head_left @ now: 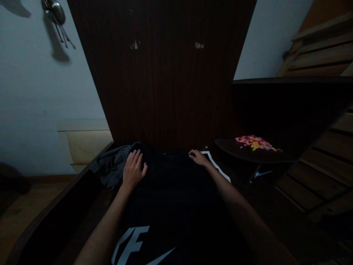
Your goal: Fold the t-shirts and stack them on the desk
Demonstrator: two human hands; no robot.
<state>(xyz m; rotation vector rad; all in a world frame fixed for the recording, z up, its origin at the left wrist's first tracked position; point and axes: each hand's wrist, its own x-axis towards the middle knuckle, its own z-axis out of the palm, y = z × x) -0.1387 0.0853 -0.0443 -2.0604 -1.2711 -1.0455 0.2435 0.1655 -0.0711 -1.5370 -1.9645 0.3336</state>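
Note:
A black garment (171, 198) with white lettering near its lower edge lies spread flat on a dark surface in front of me. My left hand (134, 169) rests flat on its upper left part, fingers stretched out. My right hand (198, 157) is at the garment's upper right corner, fingers curled down onto the fabric beside a white trim (217, 167); whether it pinches the cloth I cannot make out. A crumpled grey cloth (113, 163) lies just left of my left hand.
A tall dark wooden panel (162, 73) stands upright right behind the garment. A dark ledge at the right carries a heap of small pink and yellow bits (255, 142). Wooden slats (322, 173) run along the right. Metal utensils (56, 16) hang on the pale wall.

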